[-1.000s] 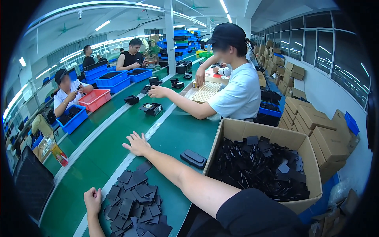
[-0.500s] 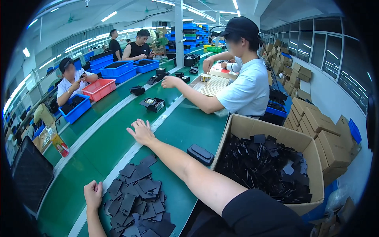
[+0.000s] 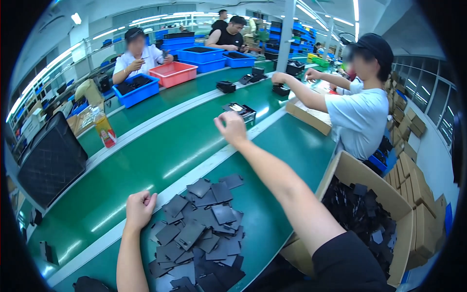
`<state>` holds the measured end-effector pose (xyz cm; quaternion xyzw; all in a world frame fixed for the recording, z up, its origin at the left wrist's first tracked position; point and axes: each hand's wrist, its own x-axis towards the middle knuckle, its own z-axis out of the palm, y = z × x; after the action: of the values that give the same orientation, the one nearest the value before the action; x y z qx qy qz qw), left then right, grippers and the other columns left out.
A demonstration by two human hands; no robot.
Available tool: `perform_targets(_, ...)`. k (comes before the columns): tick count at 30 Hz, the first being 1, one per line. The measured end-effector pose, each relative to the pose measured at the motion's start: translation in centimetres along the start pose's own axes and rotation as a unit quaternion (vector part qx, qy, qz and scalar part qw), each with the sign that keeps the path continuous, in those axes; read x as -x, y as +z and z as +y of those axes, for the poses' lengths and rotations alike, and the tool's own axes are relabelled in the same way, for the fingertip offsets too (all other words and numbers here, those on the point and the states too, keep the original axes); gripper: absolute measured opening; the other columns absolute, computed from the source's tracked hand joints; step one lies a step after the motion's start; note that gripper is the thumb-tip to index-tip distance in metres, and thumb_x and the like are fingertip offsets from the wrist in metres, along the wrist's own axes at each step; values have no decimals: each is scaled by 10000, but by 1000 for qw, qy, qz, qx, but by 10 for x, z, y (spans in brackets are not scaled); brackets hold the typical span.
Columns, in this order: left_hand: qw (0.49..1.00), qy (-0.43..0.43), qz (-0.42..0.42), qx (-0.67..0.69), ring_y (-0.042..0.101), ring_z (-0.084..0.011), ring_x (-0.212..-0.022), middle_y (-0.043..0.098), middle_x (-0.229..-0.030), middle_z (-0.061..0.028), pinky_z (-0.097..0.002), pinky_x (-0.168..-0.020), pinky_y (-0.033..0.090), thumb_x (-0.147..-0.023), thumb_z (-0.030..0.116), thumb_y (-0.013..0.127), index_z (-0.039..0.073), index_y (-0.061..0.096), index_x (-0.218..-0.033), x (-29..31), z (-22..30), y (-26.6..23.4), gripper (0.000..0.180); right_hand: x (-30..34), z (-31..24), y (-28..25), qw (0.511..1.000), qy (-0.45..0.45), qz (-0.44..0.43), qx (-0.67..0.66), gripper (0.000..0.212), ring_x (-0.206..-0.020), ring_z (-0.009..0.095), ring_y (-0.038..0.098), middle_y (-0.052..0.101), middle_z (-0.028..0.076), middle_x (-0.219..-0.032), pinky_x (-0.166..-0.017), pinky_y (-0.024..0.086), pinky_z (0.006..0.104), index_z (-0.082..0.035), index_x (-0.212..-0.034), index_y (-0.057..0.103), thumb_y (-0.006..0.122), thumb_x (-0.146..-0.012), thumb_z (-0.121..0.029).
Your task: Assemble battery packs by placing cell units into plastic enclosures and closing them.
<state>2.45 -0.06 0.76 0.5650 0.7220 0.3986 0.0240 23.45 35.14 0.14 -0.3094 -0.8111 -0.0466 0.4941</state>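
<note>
My right hand (image 3: 231, 128) reaches out over the green conveyor, its fingers loosely bent and apart, with nothing visible in them. Just beyond its fingertips, a black plastic box (image 3: 248, 115) with a flap folded out and pale parts inside lies on the belt; contact cannot be made out. My left hand (image 3: 140, 210) is closed in a fist at the metal rail, thumb up, and no object shows in it. Beside that fist spreads a heap of flat black plastic covers (image 3: 204, 228) on the green worktop.
A cardboard carton (image 3: 408, 243) full of black pieces stands at right. A person in a light shirt (image 3: 362, 114) works beyond it. Across the belt are a red bin (image 3: 172, 74), a blue bin (image 3: 137, 92), a drink bottle (image 3: 104, 129) and a dark crate (image 3: 51, 158).
The view has swung left, so the scene sits further right. My right hand has come close to the open black box, its fingers less spread. My left hand stays closed.
</note>
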Motion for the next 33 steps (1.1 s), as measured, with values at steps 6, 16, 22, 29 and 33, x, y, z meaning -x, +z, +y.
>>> perform_targets(6,1000,-11,-5,27,289,-159,-464,357,-493,-10,-304,-469,315,-807,80,657,31,403,-560,1,4,7,357,-18,64,9,967,96,-84,222,624,-1156,348,480,470,173,-1310,-942,363,585,-125,-1272,477,714,-790,-443)
perform_targets(16,981,-55,14,185,374,-129,-517,458,-602,-4,-271,-463,325,-862,98,630,65,489,-719,-6,-19,5,204,-30,44,12,964,170,-179,96,563,-1151,293,556,614,55,-1211,-920,425,557,-169,-1227,501,735,-756,-372)
perform_targets(22,847,-180,111,487,543,-156,-630,597,-810,-49,-268,-484,433,-926,148,556,93,552,-999,-12,3,-2,92,-50,-104,3,888,-41,-346,-301,455,-751,215,598,645,69,-888,-712,487,325,-87,-1041,538,797,-716,-274)
perform_targets(29,739,-254,26,623,650,-203,-760,661,-975,-120,-287,-545,542,-972,228,483,44,543,-1180,-4,-2,-1,284,-11,-224,-37,735,-194,-397,-515,425,-893,255,596,636,59,-1050,-741,489,323,-95,-910,502,824,-632,-104)
perform_targets(33,573,-317,26,755,679,-272,-813,661,-1035,-157,-333,-589,587,-975,335,459,7,550,-1170,-5,-33,-8,392,-1,-218,-34,728,-276,-354,-518,449,-989,285,579,628,66,-1137,-800,482,350,-105,-871,471,838,-612,-103)
